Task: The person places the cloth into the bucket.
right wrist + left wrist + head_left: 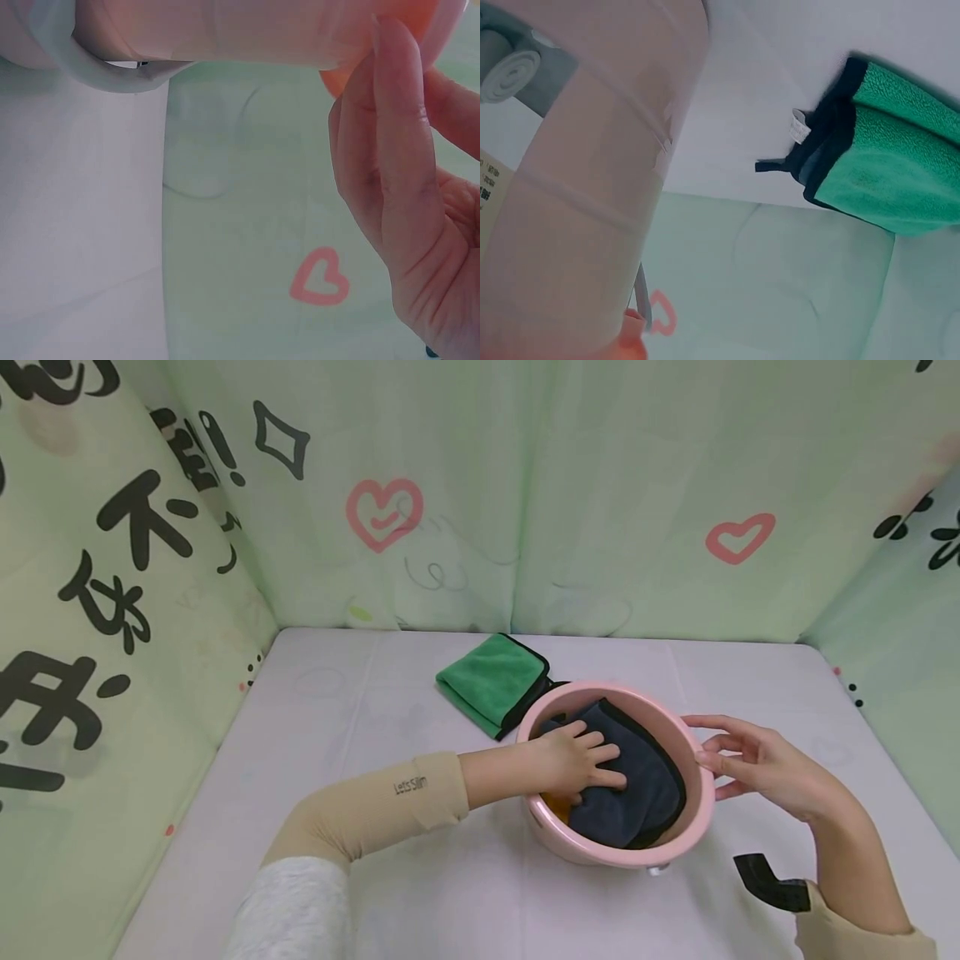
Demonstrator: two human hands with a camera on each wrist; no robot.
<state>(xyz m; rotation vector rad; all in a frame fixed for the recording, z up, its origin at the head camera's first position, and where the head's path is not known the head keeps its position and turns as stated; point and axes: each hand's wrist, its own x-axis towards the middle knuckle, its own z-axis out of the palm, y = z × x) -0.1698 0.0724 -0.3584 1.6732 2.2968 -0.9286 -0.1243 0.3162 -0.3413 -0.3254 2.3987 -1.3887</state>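
Observation:
A pink bucket [551,835] stands on the table with a dark navy cloth [637,777] bunched inside it. Under the navy cloth, a bit of orange-yellow cloth [557,806] shows. My left hand [573,760] reaches over the near-left rim, fingers spread and resting on the navy cloth. At the right side of the bucket, my right hand [757,756] holds the rim, thumb over its edge and fingers along the outside. The right wrist view shows this hand [409,165] close up against the bucket wall [262,30].
A folded green cloth with black edging [491,681] lies behind and left of the bucket; its loop and white label [799,126] show in the left wrist view. Pale green printed curtains [600,527] enclose the white table [420,877] at the back and sides.

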